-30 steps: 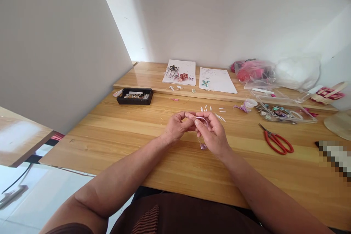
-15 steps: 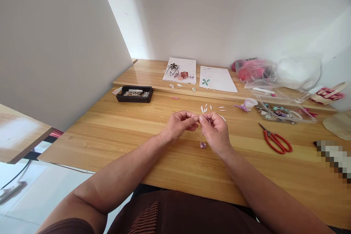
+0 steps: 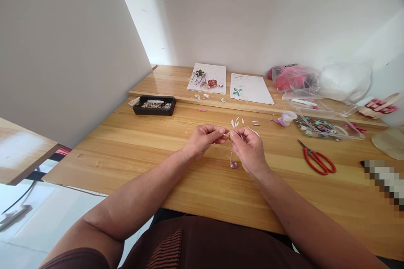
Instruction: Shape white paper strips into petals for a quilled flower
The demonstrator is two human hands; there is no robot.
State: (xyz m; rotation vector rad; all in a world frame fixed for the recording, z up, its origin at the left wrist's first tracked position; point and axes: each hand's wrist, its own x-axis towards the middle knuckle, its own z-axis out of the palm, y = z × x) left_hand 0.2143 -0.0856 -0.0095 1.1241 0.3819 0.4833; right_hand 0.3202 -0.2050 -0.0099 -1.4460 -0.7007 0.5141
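My left hand (image 3: 208, 138) is closed in a pinch, thumb against forefinger. What it holds is too small to make out. Close beside it, my right hand (image 3: 249, 147) pinches a thin purplish thread, part of which loops by its fingers. A strand hangs from this hand to a small purple spool (image 3: 233, 164) just below, at the table. Just beyond the fingertips lie several slim white petal-shaped pieces (image 3: 235, 122). A white curved edge shows behind my right fingers, mostly hidden.
Red-handled pliers or snips (image 3: 318, 162) lie to the right. Behind them are a clear box of beads (image 3: 328, 128) and a white cup (image 3: 288, 117) with purple ribbon. A black tray (image 3: 154, 111) stands left. Flower ornaments (image 3: 212, 84) rest on paper sheets (image 3: 252, 90) on the raised ledge.
My fingertips have drawn slightly apart, and the left thumb has shifted on its pinch. The view has tilted a little; the things on the table stay in place.
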